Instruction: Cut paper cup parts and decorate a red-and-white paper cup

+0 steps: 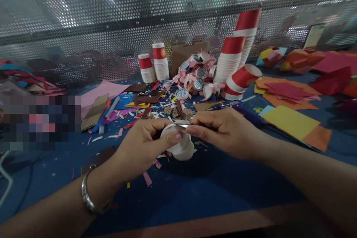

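Head view, from the near side: a brown table edge (195, 225) borders a blue tabletop (223, 189), and above it a silver bracelet (87, 192) circles the left wrist. Just beyond, the left hand (147, 141) grips a white paper piece (182, 150) between thumb and fingers, holding it over the table at the middle. The right hand (230, 134) is closed in a pinch on a thin shiny strip (182, 125), which meets the white paper piece at its upper edge; what the strip belongs to is hidden by the fingers. Pink scraps (147, 179) lie below the left hand. Past the hands are more coloured snippets, a pink sheet (108, 90) on the left and a yellow sheet (292, 119) on the right. Farther back, a heap of white discs (198, 83) with pink tabs sits between stacks of red-and-white cups (230, 57), before a perforated metal panel (111, 33).
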The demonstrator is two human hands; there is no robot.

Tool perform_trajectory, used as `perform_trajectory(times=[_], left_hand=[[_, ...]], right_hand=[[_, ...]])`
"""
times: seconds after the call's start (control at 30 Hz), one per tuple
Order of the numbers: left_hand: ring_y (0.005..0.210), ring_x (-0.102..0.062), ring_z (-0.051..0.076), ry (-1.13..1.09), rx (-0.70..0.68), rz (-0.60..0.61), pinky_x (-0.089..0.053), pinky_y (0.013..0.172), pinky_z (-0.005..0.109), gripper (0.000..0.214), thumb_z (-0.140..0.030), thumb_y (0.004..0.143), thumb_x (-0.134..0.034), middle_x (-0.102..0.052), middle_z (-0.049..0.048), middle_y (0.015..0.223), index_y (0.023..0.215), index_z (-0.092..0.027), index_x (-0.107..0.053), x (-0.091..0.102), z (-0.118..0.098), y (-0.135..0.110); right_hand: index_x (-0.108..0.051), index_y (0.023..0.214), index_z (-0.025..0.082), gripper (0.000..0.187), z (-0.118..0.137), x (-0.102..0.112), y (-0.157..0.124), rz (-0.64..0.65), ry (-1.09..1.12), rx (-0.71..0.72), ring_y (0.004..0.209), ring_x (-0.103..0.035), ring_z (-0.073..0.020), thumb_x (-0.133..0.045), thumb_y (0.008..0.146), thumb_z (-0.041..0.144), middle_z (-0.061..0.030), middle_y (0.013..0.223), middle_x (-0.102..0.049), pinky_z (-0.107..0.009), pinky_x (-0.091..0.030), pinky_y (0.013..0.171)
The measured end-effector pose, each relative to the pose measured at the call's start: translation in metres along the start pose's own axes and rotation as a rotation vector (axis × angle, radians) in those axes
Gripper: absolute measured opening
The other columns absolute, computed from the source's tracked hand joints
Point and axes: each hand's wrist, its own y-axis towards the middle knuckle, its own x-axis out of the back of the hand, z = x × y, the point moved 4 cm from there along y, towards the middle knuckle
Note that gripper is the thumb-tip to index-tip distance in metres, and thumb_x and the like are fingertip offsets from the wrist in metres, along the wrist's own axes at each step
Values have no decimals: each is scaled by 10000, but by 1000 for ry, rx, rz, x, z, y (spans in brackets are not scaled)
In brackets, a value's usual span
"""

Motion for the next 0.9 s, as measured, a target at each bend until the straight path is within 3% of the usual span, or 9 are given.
perform_trajectory(times=[0.2, 0.43, 0.6, 0.73, 0.9], left_hand=[[656, -592, 80, -126, 34, -12, -501, 592, 163, 182, -375, 916, -758, -699, -17, 769, 874, -199, -774, 1, 10, 2], [691, -632, 122, -300, 155, -102, -523, 579, 205, 247, -352, 813, -854, -718, 12, 819, 895, -167, -713, 0, 12, 4], [685, -643, 115, -365, 184, -134, -522, 576, 194, 276, -323, 792, -873, -729, 7, 832, 925, -185, -674, -2, 15, 5], [728, -678, 116, -424, 188, -143, -567, 650, 205, 286, -289, 785, -884, -732, 5, 862, 946, -181, -673, -5, 15, 5], [664, -651, 103, -480, 173, -117, -597, 641, 223, 261, -333, 804, -869, -685, -15, 767, 864, -166, -677, -8, 9, 6]], right_hand=[[-596, 718, 167, 478, -8, 3, 2, -7, 47, -126, 612, -447, -95, -515, 1041, 511, 30, 648, -498, -257, -320, 570], [-488, 694, 198, 561, -25, 1, 3, -45, 333, -330, 528, -266, -83, -586, 936, 695, 71, 593, -318, -279, -178, 479], [-552, 754, 188, 496, -23, -7, 3, 26, 522, -346, 531, -263, -75, -666, 908, 645, 77, 615, -340, -262, -184, 488], [-606, 796, 169, 452, -20, -9, 4, 71, 511, -336, 580, -322, -81, -770, 844, 588, 66, 659, -411, -258, -233, 518], [-602, 797, 169, 415, -22, -9, 3, 80, 566, -359, 524, -272, -60, -790, 845, 536, 90, 610, -388, -258, -186, 490]])
